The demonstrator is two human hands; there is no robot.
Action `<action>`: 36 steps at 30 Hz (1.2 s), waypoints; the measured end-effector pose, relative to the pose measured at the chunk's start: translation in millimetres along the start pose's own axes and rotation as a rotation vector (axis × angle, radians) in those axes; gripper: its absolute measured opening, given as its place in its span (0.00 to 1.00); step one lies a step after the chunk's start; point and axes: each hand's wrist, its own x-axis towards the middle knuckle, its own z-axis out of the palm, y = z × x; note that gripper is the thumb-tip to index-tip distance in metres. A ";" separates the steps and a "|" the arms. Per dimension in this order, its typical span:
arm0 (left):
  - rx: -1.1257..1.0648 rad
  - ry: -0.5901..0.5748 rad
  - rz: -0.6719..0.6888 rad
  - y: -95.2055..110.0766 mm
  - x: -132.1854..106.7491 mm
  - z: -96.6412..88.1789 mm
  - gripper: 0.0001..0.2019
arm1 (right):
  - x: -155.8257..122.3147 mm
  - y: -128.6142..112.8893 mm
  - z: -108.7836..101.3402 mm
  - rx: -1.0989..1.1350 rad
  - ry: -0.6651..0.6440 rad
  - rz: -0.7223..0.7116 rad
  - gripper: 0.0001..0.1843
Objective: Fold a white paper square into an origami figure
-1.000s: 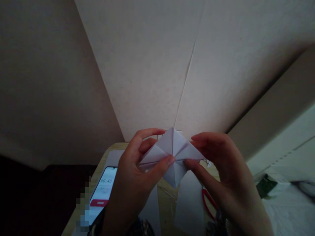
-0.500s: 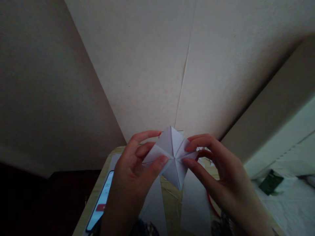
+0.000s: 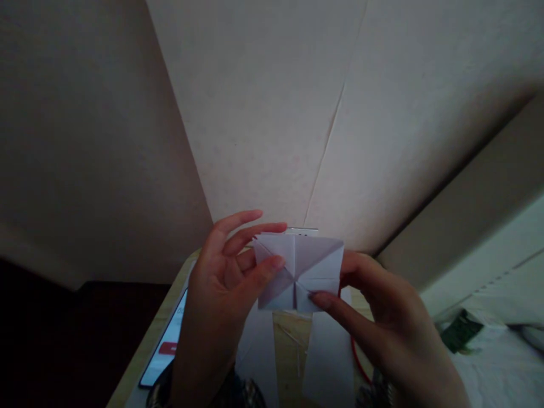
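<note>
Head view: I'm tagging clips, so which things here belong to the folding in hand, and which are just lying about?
In hand: folded white paper, pinched by the left hand and right hand.
Lying about: phone, paper sheets on the table, red handle, dark green packet.

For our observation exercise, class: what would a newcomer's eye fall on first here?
A creased white folded paper sits mid-frame, pinched between the left hand and the right hand above a wooden table. At lower left, a phone with a red button lies on it.
</note>
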 end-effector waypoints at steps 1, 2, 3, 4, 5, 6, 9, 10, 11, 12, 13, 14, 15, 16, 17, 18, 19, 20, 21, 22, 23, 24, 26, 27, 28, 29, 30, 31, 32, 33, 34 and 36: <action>0.029 0.002 0.042 -1.9 0.2 -0.6 0.18 | -1.2 0.1 -0.4 -0.002 0.007 -0.004 0.03; 0.080 0.005 0.089 -4.1 0.2 -1.5 0.16 | -2.1 0.6 -0.6 0.000 0.020 0.011 0.03; 0.150 0.011 0.150 -6.2 0.2 -2.5 0.14 | -2.6 1.5 -0.7 0.004 0.040 0.016 0.03; 0.230 0.011 0.211 -7.9 0.0 -3.5 0.12 | -2.8 2.6 -0.5 0.006 0.059 0.009 0.03; 0.313 0.001 0.263 -8.9 -0.3 -4.2 0.11 | -2.7 3.6 -0.1 0.003 0.075 0.001 0.03; 0.385 -0.016 0.297 -8.9 -0.7 -4.7 0.09 | -2.3 4.5 0.6 -0.008 0.086 -0.014 0.03; 0.478 -0.093 0.292 -4.2 -2.9 -3.0 0.07 | -0.6 4.9 4.0 -0.077 0.117 -0.063 0.05; 0.479 -0.122 0.265 -1.8 -3.9 -1.7 0.07 | -0.1 4.3 5.3 -0.098 0.123 -0.078 0.05; 0.474 -0.143 0.238 0.4 -4.9 -0.1 0.07 | 0.2 3.4 6.5 -0.113 0.133 -0.087 0.06; 0.468 -0.157 0.212 2.3 -6.1 1.4 0.07 | 0.5 2.4 7.6 -0.115 0.137 -0.095 0.06; 0.467 -0.166 0.191 3.7 -7.2 2.7 0.07 | 0.5 1.5 8.6 -0.110 0.143 -0.096 0.06; 0.469 -0.165 0.178 4.4 -8.3 3.8 0.07 | 0.4 0.9 9.6 -0.103 0.154 -0.086 0.07; 0.471 -0.166 0.172 4.6 -9.3 4.5 0.08 | 0.0 0.6 10.7 -0.090 0.164 -0.071 0.07; 0.472 -0.164 0.168 4.3 -10.2 4.9 0.08 | -0.4 0.7 11.8 -0.068 0.175 -0.064 0.08; 0.463 -0.157 0.168 3.7 -10.7 5.1 0.08 | -0.8 1.2 13.2 -0.038 0.186 -0.051 0.09; 0.448 -0.146 0.168 3.0 -11.1 5.0 0.08 | -1.1 2.0 14.6 0.001 0.191 -0.040 0.10; 0.430 -0.127 0.166 2.2 -11.2 4.9 0.09 | -1.2 2.8 16.1 0.043 0.199 -0.032 0.12; 0.411 -0.105 0.160 1.7 -11.0 4.8 0.09 | -1.0 3.5 17.6 0.085 0.205 -0.021 0.13; 0.388 -0.087 0.146 1.4 -10.7 4.7 0.09 | -0.6 4.0 18.8 0.120 0.213 -0.012 0.14; 0.360 -0.079 0.120 1.5 -10.4 4.6 0.09 | 0.0 4.1 19.8 0.150 0.219 -0.002 0.14; 0.322 -0.086 0.085 1.9 -10.0 4.5 0.09 | 0.8 4.0 20.6 0.176 0.220 0.000 0.14; 0.273 -0.104 0.045 2.4 -9.5 4.4 0.09 | 1.7 3.6 21.0 0.197 0.216 0.011 0.14; 0.176 -0.143 -0.016 3.2 -8.7 4.3 0.10 | 3.5 2.5 21.5 0.223 0.194 0.018 0.13; 0.150 -0.151 -0.023 3.3 -8.3 4.1 0.11 | 4.2 2.2 21.6 0.224 0.182 0.016 0.13; 0.146 -0.148 -0.017 3.0 -7.8 3.8 0.12 | 4.9 2.1 21.8 0.223 0.173 0.005 0.14; 0.157 -0.142 -0.006 2.4 -7.3 3.3 0.12 | 5.6 2.2 22.2 0.221 0.168 0.000 0.15; 0.175 -0.138 0.007 1.6 -6.9 2.6 0.12 | 6.2 2.6 22.8 0.219 0.167 -0.007 0.16; 0.196 -0.136 0.022 0.8 -6.5 1.7 0.12 | 6.9 3.1 23.5 0.216 0.168 -0.018 0.17; 0.219 -0.140 0.042 0.3 -6.3 0.6 0.11 | 7.6 3.8 24.3 0.209 0.174 -0.036 0.18; 0.247 -0.146 0.068 0.0 -6.3 -0.5 0.11 | 8.2 4.4 25.1 0.188 0.183 -0.059 0.19; 0.285 -0.157 0.096 0.2 -6.6 -1.5 0.11 | 8.8 4.9 25.8 0.150 0.195 -0.091 0.20; 0.367 -0.179 0.123 1.6 -8.2 -2.6 0.12 | 9.5 5.6 26.9 0.029 0.224 -0.163 0.20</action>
